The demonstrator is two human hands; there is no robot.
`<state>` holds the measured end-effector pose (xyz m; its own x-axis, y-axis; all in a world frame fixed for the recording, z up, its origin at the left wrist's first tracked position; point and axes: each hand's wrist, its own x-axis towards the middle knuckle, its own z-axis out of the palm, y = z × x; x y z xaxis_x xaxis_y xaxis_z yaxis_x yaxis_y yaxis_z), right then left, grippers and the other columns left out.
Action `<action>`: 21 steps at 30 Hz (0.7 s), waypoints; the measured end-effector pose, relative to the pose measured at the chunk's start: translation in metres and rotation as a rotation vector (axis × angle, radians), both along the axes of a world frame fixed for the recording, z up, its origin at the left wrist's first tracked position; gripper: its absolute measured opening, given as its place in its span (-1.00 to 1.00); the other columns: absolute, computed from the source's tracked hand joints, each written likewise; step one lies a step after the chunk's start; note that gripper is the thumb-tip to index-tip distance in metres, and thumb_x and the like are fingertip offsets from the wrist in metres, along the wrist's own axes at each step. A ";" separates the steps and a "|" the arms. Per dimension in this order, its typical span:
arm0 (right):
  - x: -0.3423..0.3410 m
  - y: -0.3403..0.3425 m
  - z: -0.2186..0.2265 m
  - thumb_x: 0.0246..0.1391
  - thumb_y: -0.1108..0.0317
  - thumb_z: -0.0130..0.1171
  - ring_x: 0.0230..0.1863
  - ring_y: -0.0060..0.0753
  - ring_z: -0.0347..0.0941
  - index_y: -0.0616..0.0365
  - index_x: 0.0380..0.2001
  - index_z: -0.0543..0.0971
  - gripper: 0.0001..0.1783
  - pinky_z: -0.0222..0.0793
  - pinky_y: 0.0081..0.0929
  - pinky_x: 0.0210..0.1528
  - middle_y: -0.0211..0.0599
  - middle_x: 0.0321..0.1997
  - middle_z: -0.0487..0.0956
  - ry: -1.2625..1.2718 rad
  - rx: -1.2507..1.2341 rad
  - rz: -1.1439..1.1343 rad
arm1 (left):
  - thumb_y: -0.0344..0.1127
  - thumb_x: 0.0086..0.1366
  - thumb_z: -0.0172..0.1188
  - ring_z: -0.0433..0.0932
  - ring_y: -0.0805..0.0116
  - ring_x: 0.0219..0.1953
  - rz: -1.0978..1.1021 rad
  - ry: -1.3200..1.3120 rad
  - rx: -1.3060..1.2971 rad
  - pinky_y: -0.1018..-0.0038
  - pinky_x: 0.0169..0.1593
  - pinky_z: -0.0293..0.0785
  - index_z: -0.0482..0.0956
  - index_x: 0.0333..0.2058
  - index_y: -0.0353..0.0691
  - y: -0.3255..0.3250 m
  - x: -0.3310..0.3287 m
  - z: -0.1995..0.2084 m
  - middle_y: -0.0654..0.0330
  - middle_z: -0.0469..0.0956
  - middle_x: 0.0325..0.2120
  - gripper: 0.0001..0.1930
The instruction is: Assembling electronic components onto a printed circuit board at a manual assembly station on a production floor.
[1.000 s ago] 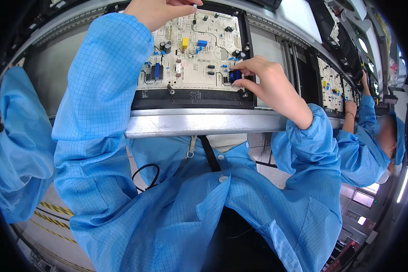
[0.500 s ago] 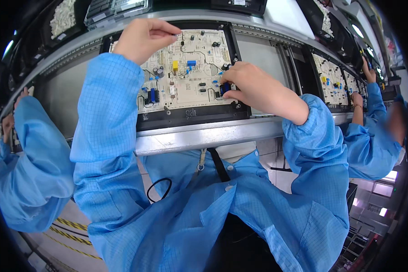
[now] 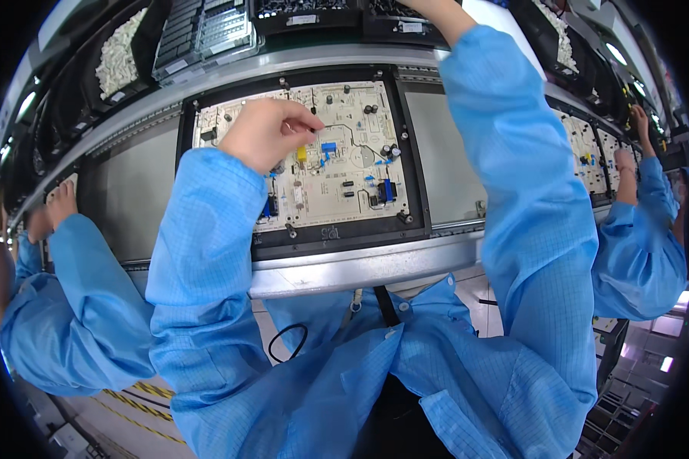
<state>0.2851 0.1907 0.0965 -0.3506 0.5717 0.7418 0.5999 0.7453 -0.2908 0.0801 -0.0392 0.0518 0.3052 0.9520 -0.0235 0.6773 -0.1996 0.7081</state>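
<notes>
A cream circuit board (image 3: 337, 203) lies in a black frame fixture (image 3: 337, 241) on the line before me. Over its left-middle part hovers my left hand (image 3: 264, 134), thumb and forefinger closed in a pinch; a tiny dark bit shows at the fingertips, too small to name. Just below those fingertips are a yellow block component (image 3: 302, 154) and a blue one (image 3: 328, 148). My right hand (image 3: 442, 14) reaches beyond the board to the top edge, beside a black parts bin (image 3: 406, 29); its fingers are cut off. A blue-and-black component (image 3: 389, 191) stands at the board's lower right.
A metal rail (image 3: 360, 271) runs along the near side. Clear plastic trays (image 3: 222, 34) and a bin of white parts (image 3: 122, 57) stand at the back left. Co-workers' sleeves show at left (image 3: 96, 306) and right (image 3: 635, 260), with further boards (image 3: 582, 157) on the right.
My right hand has left the blue-and-black component and stretched up to the far bins. The left hand, still pinched, appears lower over the board. The whole view has shifted, showing more bins.
</notes>
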 end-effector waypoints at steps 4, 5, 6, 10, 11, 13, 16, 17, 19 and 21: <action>-0.017 0.055 -0.058 -0.05 0.32 0.17 -0.23 0.24 0.43 0.26 -0.30 0.51 -0.74 0.41 -0.07 -0.16 0.23 -0.28 0.45 -0.118 -0.038 -0.152 | -0.41 0.10 0.27 0.54 0.41 -0.39 0.073 0.082 -0.055 0.49 -0.24 0.52 0.66 -0.25 -0.18 -0.002 0.005 0.009 0.15 0.62 -0.42 -0.80; -0.015 0.061 -0.059 -0.05 0.32 0.18 -0.20 0.27 0.41 0.25 -0.28 0.50 -0.72 0.39 -0.04 -0.14 0.25 -0.25 0.42 -0.095 -0.070 -0.159 | -0.41 0.10 0.27 0.54 0.41 -0.39 0.069 0.087 -0.062 0.49 -0.24 0.52 0.66 -0.25 -0.18 -0.001 0.006 0.010 0.15 0.62 -0.42 -0.80; -0.010 0.069 -0.056 -0.06 0.32 0.19 -0.21 0.25 0.42 0.24 -0.29 0.51 -0.74 0.40 -0.05 -0.16 0.21 -0.28 0.42 -0.105 -0.011 -0.122 | -0.41 0.11 0.27 0.55 0.41 -0.39 0.013 0.052 0.010 0.48 -0.25 0.52 0.65 -0.25 -0.18 0.000 0.006 0.010 0.15 0.62 -0.41 -0.81; -0.017 0.059 -0.033 -0.12 0.37 0.21 -0.29 0.13 0.48 0.27 -0.49 0.57 -0.84 0.41 -0.12 -0.21 0.13 -0.41 0.52 -0.153 -0.019 -0.045 | -0.41 0.12 0.26 0.56 0.42 -0.38 -0.042 0.000 0.131 0.49 -0.25 0.51 0.65 -0.27 -0.20 -0.001 -0.008 0.006 0.16 0.62 -0.38 -0.83; -0.011 0.055 -0.023 -0.12 0.37 0.19 -0.34 0.11 0.49 0.27 -0.54 0.58 -0.85 0.42 -0.14 -0.23 0.11 -0.47 0.53 -0.046 -0.213 0.168 | -0.42 0.12 0.26 0.55 0.43 -0.38 -0.041 0.019 0.193 0.50 -0.25 0.51 0.65 -0.28 -0.21 -0.002 -0.013 0.007 0.16 0.62 -0.37 -0.84; -0.017 0.052 -0.023 -0.13 0.38 0.18 -0.38 0.09 0.51 0.27 -0.59 0.59 -0.85 0.43 -0.15 -0.25 0.10 -0.53 0.54 0.065 -0.404 0.389 | -0.43 0.12 0.25 0.55 0.45 -0.37 0.023 -0.021 0.204 0.51 -0.25 0.51 0.65 -0.28 -0.21 -0.003 -0.027 0.005 0.17 0.62 -0.36 -0.84; -0.011 0.077 -0.034 -0.12 0.35 0.12 -0.39 0.12 0.52 0.25 -0.59 0.60 -0.82 0.44 -0.12 -0.27 0.14 -0.53 0.54 -0.304 0.093 -0.041 | -0.45 0.13 0.24 0.55 0.49 -0.36 0.090 -0.118 0.239 0.52 -0.24 0.50 0.65 -0.27 -0.22 0.003 -0.030 0.012 0.20 0.62 -0.35 -0.84; -0.013 0.083 -0.030 -0.12 0.34 0.10 -0.36 0.15 0.51 0.25 -0.58 0.60 -0.80 0.44 -0.10 -0.25 0.15 -0.51 0.53 -0.377 0.079 -0.072 | -0.46 0.14 0.23 0.55 0.51 -0.35 0.126 -0.154 0.260 0.53 -0.22 0.50 0.64 -0.26 -0.22 0.002 -0.034 0.017 0.22 0.62 -0.34 -0.83; -0.009 0.091 -0.025 -0.11 0.33 0.08 -0.33 0.18 0.51 0.26 -0.57 0.60 -0.78 0.43 -0.07 -0.23 0.17 -0.49 0.53 -0.438 0.074 -0.107 | -0.46 0.19 0.20 0.55 0.52 -0.30 0.115 -0.257 0.274 0.56 -0.15 0.49 0.62 -0.20 -0.27 0.010 -0.044 0.023 0.23 0.62 -0.33 -0.81; -0.016 0.072 -0.024 -0.10 0.33 0.06 -0.29 0.19 0.50 0.29 -0.56 0.59 -0.77 0.43 -0.05 -0.21 0.19 -0.47 0.53 -0.415 -0.071 -0.086 | -0.46 0.24 0.18 0.53 0.50 -0.16 0.222 -0.336 0.184 0.59 -0.03 0.43 0.55 -0.12 -0.37 0.011 -0.052 0.032 0.19 0.58 -0.22 -0.76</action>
<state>0.2689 0.2623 0.0730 -0.5604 0.6561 0.5055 0.7357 0.6746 -0.0601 0.0279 -0.0279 0.0837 0.0543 0.9744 0.2183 0.4564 -0.2186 0.8625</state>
